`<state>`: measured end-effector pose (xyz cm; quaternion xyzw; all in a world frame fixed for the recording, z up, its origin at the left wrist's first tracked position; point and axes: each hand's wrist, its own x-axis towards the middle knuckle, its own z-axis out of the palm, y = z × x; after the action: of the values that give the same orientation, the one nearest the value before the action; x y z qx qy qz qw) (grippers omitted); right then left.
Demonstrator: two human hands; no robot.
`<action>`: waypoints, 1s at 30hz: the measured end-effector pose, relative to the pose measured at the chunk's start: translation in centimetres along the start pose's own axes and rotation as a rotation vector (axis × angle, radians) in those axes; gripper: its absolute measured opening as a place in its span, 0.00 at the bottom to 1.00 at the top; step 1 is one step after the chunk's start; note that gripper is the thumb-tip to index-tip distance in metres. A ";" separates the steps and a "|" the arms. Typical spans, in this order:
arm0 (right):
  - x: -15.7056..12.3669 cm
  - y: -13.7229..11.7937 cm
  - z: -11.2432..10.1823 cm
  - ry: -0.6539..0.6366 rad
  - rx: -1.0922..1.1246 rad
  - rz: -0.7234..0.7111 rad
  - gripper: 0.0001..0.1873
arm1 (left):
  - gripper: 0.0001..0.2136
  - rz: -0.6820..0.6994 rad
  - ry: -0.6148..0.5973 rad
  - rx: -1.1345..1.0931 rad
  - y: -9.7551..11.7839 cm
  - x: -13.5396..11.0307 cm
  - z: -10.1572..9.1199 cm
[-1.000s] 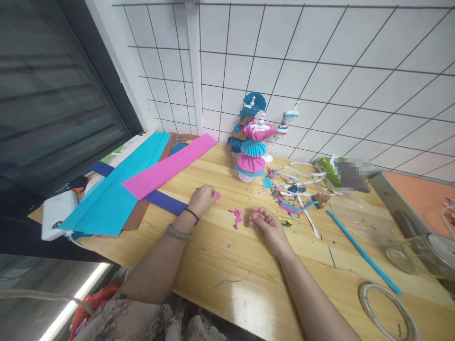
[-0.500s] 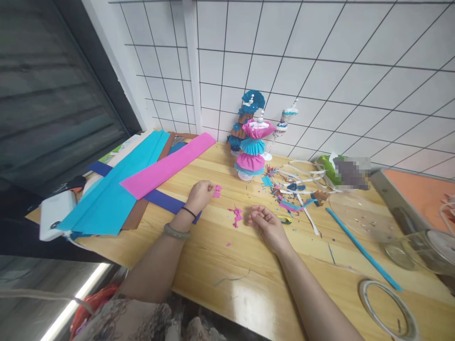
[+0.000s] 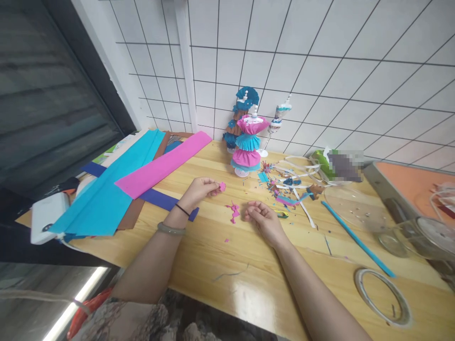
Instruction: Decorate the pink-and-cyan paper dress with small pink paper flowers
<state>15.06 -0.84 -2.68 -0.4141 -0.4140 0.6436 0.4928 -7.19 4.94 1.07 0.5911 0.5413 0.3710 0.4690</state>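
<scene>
Counter (image 3: 249,265): pale wood, set against a white tiled wall; both forearms lie across it.
Crepe sheets (image 3: 117,189): blue, pink, dark blue and brown, stacked at the left end, well apart from the hands' working spot.
Paper dolls (image 3: 248,142): three small figures upright at the wall, the pink-and-blue one in front.
Tape ring (image 3: 382,296): flat near the front right edge, beside a long blue strip (image 3: 357,239).
Offcuts (image 3: 291,182): a litter of white, blue and pink trimmings right of the dolls.
Left hand (image 3: 199,189): raised a little off the wood, fingers pinched together on a small pink scrap (image 3: 222,186) — the piece sticks out past the fingertips.
Right hand (image 3: 261,219): resting on the wood, fingers curled inward and holding nothing that shows (a yellow-green object lies just beyond it).
Pink trimming (image 3: 233,209): ragged, lying between the two hands.
Risk: the scrap is tiny and thin crepe, so too hard a pinch could tear or crush it — too light, and it could drop among the look-alike pink bits; a sweeping forearm could scatter those.
</scene>
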 end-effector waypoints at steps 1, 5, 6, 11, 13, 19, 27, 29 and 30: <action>0.0 0.0 0.0 -0.002 0.000 -0.002 0.15 | 0.14 -0.008 0.013 0.049 -0.1 0.0 0.0; 0.0 0.1 -0.1 -0.012 0.003 -0.009 0.15 | 0.10 -0.052 0.189 0.306 -0.9 0.4 -0.6; 0.1 0.2 -0.1 -0.013 0.004 -0.010 0.15 | 0.09 -0.064 0.215 0.348 -1.2 0.5 -0.8; 0.2 0.4 -0.3 -0.016 -0.005 -0.020 0.16 | 0.05 -0.122 0.268 0.569 -1.5 0.6 -1.8; 0.2 0.5 -0.3 -0.020 -0.009 -0.027 0.16 | 0.04 -0.139 0.277 0.634 -1.5 0.6 -2.0; 0.2 0.4 -0.3 -0.033 -0.007 -0.040 0.16 | 0.08 -0.140 0.313 0.712 -1.9 0.9 -2.3; 0.1 0.1 -0.1 -0.033 0.016 -0.036 0.16 | 0.07 -0.093 0.373 0.642 -2.0 1.0 -1.8; 0.1 0.2 -0.1 -0.036 0.023 -0.039 0.16 | 0.05 -0.080 0.377 0.584 -2.0 1.0 -1.8; 0.1 0.2 -0.1 -0.039 0.026 -0.041 0.16 | 0.05 -0.073 0.380 0.547 -1.9 1.0 -1.8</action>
<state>15.09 -0.78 -2.92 -0.3866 -0.4235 0.6466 0.5031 -9.29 6.19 -0.34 0.5955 0.7194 0.2985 0.1970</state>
